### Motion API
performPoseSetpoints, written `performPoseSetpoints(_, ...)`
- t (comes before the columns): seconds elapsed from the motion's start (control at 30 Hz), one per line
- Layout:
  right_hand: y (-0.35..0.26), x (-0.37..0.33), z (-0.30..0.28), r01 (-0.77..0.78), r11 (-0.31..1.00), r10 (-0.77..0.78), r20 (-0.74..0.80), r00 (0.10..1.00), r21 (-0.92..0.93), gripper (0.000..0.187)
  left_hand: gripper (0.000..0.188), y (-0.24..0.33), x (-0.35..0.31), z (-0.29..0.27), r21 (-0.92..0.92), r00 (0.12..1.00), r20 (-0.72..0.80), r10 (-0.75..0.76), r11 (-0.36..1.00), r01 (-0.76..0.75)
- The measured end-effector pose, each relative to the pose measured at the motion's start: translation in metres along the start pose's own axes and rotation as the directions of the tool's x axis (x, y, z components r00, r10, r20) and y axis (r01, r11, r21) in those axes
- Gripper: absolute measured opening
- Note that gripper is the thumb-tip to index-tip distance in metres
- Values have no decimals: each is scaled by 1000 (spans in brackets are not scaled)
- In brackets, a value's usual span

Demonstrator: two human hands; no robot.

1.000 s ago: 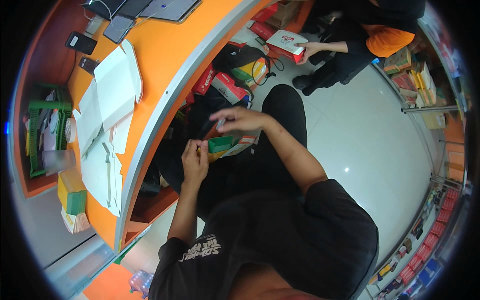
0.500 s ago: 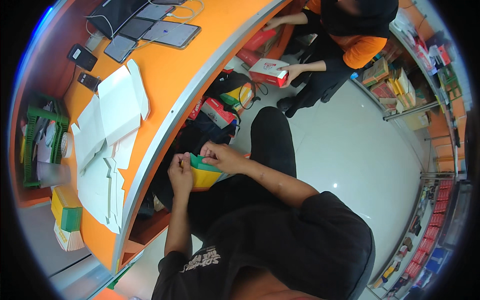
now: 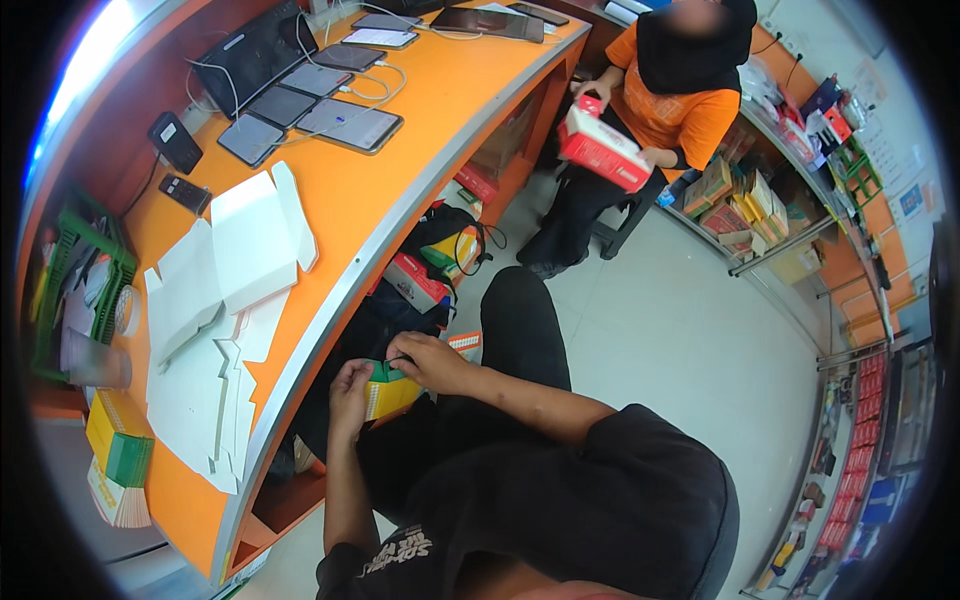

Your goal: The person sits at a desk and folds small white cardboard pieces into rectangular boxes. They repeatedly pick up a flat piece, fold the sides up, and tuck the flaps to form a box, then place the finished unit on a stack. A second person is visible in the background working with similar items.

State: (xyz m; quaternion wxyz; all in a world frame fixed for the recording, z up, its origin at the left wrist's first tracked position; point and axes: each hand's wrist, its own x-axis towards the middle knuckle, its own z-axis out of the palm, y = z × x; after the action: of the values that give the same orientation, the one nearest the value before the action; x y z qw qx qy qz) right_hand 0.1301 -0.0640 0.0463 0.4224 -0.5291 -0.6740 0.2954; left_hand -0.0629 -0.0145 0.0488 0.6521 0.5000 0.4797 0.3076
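Over my lap sits a small yellow and green carton (image 3: 392, 398), its green end facing up. My left hand (image 3: 350, 390) grips the carton's left side, with the fingertips at its green top edge. From the right, my right hand (image 3: 425, 360) is closed with its fingertips at the green flap. Just which flap or fold lies between those fingers is partly hidden. Behind my right hand a piece of white and orange printed card (image 3: 465, 342) shows beside my knee.
The orange counter (image 3: 330, 215) on my left carries flat white carton blanks (image 3: 255, 240), several phones (image 3: 350, 122) with cables, and yellow-green cartons (image 3: 118, 440). Red boxes (image 3: 418, 282) and a bag lie under it. A seated co-worker holds a red and white box (image 3: 603, 150).
My view has shifted up. My right hand has moved lower over the carton's green top, still closed at the flap. The co-worker has lifted the red and white box and now holds it two-handed.
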Motion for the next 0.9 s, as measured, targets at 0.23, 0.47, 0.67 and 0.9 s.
performPoseSetpoints(0.23, -7, 6, -3, 114, 992, -121, -137, 983, -56, 12, 14, -9, -4, -7, -44, 978, -64, 198, 979, -201)
performPoseSetpoints(0.47, -7, 6, -4, 163, 983, -173, -128, 976, -85, 13, 11, -11, 8, 1, 56, 975, -157, 158, 987, -151)
performPoseSetpoints(0.67, -15, 5, -8, 191, 975, -203, -103, 974, -117, 12, 19, -4, 6, 7, 67, 998, 0, 66, 996, -66)
performPoseSetpoints(0.9, -12, -1, 1, 208, 972, -223, -145, 964, -110, 12, 26, 4, -5, 4, 75, 1000, -3, 11, 997, -11)
